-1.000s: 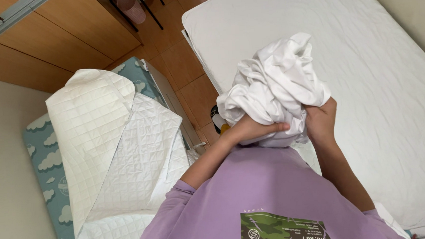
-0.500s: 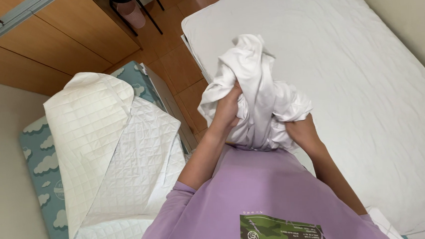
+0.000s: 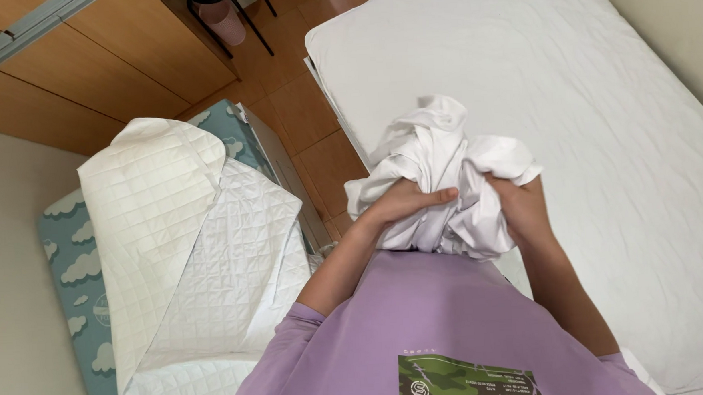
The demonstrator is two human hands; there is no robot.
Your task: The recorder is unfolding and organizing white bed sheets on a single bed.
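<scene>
Seen from above, a person in a lilac short-sleeved T-shirt [image 3: 423, 330] with a green camouflage patch on the chest holds a bunched-up white cotton cloth [image 3: 446, 164] in front of the body with both hands. The left hand [image 3: 404, 201] is closed on the lower left part of the bundle, its fingers lying across the crumpled folds with the thumb pointing toward the middle. The right hand [image 3: 522, 206] grips the bundle's right side, its fingers pushed into the fabric so that most of them are hidden. The cloth is held in the air over the near edge of a bed with a white fitted sheet [image 3: 570, 90], which fills the right half of the view and is slightly wrinkled. To the left, on a teal mattress printed with pale clouds [image 3: 70, 260], lie white quilted pads [image 3: 186, 254] with a stitched square pattern, one overlapping another and partly folded. Between the teal mattress and the bed runs a strip of orange-brown floor tiles [image 3: 315, 119]. At the top left are wooden cabinet fronts [image 3: 120, 57], and the dark legs of a chair [image 3: 238, 19] stand on the tiles near the top edge.
</scene>
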